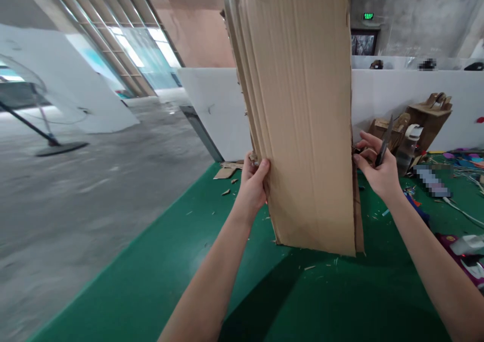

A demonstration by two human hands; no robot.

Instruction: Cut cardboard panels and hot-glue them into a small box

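A tall stack of brown corrugated cardboard sheets stands upright in front of me, its lower edge just above the green mat. My left hand grips the stack's left edge, fingers wrapped round it. My right hand is at the stack's right edge, fingers closed round a utility knife whose dark blade points up. Whether the right fingers also pinch the cardboard edge is hidden.
Cardboard scraps and small chips lie on the mat. At the right stand a plastic bottle, cardboard models, cables and coloured bits. A white partition runs behind. Bare concrete floor with a fan stand lies to the left.
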